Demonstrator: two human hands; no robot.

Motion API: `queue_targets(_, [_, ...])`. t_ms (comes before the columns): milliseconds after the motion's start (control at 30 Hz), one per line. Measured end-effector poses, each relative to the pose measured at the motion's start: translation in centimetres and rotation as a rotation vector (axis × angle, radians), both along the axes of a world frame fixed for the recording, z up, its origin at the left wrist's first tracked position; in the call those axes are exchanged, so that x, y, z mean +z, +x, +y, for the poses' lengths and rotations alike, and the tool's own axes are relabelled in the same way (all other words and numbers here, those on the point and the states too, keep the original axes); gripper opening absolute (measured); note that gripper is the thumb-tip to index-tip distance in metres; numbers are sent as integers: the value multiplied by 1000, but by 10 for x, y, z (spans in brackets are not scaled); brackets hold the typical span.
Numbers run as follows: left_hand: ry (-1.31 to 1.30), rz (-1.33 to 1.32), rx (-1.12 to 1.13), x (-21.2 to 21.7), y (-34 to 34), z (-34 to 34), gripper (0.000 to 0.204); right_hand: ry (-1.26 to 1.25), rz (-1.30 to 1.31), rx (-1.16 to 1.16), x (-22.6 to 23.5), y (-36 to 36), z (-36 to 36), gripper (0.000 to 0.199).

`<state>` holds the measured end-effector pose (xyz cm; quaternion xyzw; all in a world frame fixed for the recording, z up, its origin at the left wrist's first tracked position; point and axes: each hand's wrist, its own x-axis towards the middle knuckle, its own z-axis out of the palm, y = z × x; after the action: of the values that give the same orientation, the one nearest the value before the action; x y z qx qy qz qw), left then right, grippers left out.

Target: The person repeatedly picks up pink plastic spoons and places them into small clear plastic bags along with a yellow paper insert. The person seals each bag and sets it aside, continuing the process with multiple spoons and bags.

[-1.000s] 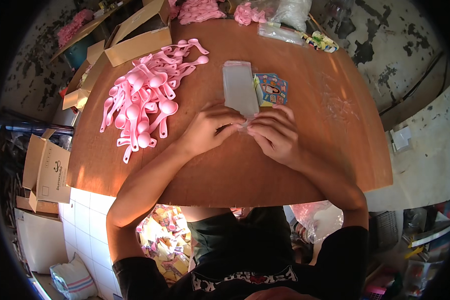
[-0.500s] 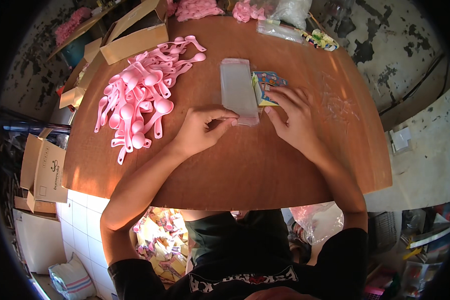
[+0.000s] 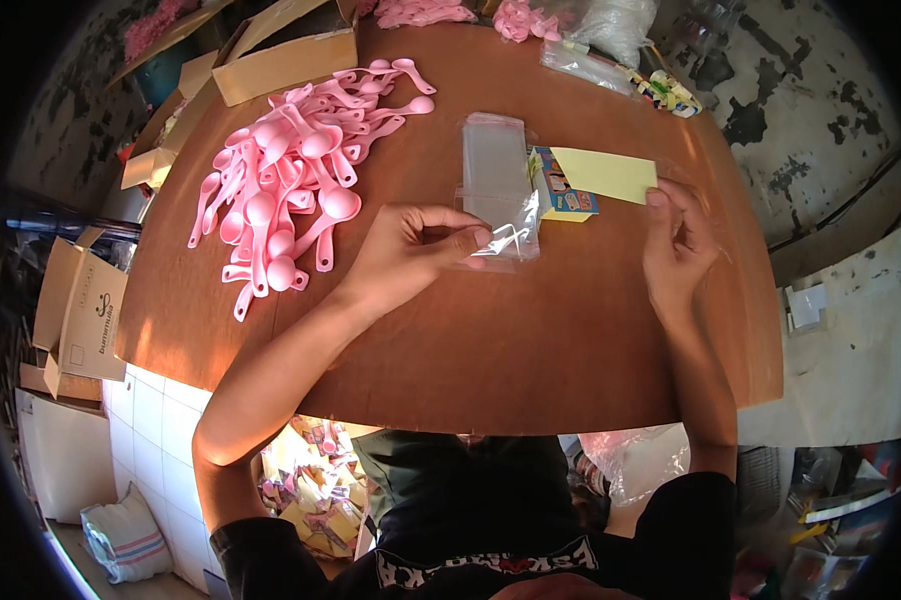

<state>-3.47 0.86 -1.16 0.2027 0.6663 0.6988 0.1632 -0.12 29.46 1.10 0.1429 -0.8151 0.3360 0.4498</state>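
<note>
The left hand pinches the near end of a clear plastic sleeve lying on the brown table, while the right hand, which half a second ago rested beside the left on the sleeve stack, has swung out to the right and now grips a pale yellow card by its end. The card's far end lies over a stack of colourful printed cards just right of the sleeves. A heap of pink plastic spoons lies unmoved left of the hands, with cardboard boxes at the table's far edge.

left hand: fingers pinched | right hand: fingertips pinching, raised

Glossy plastic spoons (matt wooden table)
</note>
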Motion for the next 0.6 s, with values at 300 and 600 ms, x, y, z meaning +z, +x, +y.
queue_targets(300, [-143,175,-19,1,12,6,13,-487,-75,354,11,26,-27,15])
queue_targets(600, [-174,266,-49,3,16,6,13,-289,-289,319,13,21,-19,13])
